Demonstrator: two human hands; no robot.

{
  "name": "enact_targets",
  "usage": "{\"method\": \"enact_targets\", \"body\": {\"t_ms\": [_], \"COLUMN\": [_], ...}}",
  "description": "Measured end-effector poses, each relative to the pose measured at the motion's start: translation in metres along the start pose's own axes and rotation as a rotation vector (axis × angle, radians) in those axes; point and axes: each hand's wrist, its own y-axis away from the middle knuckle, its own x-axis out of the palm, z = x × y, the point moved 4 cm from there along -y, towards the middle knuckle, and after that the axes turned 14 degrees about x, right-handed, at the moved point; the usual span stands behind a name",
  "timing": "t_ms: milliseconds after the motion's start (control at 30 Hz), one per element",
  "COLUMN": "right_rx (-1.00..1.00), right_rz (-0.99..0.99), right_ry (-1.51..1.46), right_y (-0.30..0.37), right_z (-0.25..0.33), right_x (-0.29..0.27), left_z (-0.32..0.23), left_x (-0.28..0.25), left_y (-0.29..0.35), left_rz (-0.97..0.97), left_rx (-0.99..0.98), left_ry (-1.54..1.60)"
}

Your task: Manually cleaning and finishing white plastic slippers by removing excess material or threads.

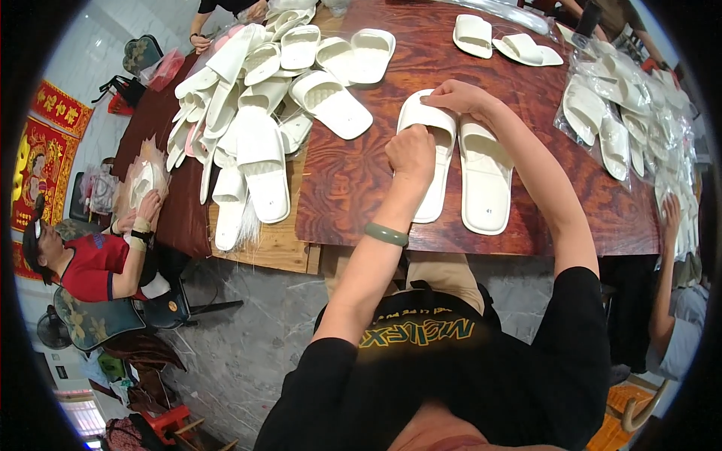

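Note:
Two white slippers lie side by side, soles down, on the dark wooden table (353, 188). My left hand (411, 150) rests closed on the strap of the left slipper (432, 188), near its middle. My right hand (455, 96) pinches the toe end of that same slipper at its far edge. The right slipper (485, 177) lies untouched just beside it, under my right forearm. A green bangle (386, 234) sits on my left wrist.
A heap of loose white slippers (256, 98) covers the table's left part. Bagged slippers (632, 128) are stacked at the right edge. Two more slippers (500, 41) lie at the far side. A seated person in red (98, 263) works at the left; another person's arm (665, 255) is at the right.

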Motion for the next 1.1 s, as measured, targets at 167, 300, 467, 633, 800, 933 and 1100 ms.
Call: {"method": "enact_targets", "body": {"t_ms": [167,300,467,633,800,933,1100], "right_rx": [-0.044,-0.091,-0.076,-0.15,-0.267,-0.351,-0.443], "right_rz": [-0.025,-0.024,-0.065,-0.196,-0.382,-0.411,-0.372], "right_ry": [-0.034,-0.095,-0.361,-0.301,-0.42,-0.439,-0.489], "right_y": [-0.004,-0.007,-0.013,-0.011,-0.014,0.001,0.008], "right_z": [0.001,0.003,-0.002,0.003,-0.005,0.002,-0.001], "right_x": [0.002,0.006,0.003,0.012,-0.001,0.0,0.002], "left_z": [-0.003,-0.001,0.004,0.008,-0.003,-0.021,-0.013], "left_x": [-0.002,-0.004,0.001,-0.002,-0.024,-0.052,-0.061], "left_y": [0.0,0.001,-0.008,-0.005,0.013,0.023,-0.026], "left_rz": [-0.052,-0.058,0.019,0.011,-0.006,-0.217,-0.608], "left_rx": [-0.011,-0.01,-0.022,0.0,0.078,0.342,0.528], "left_ry": [0.049,0.05,0.054,0.093,0.233,0.038,-0.004]}}
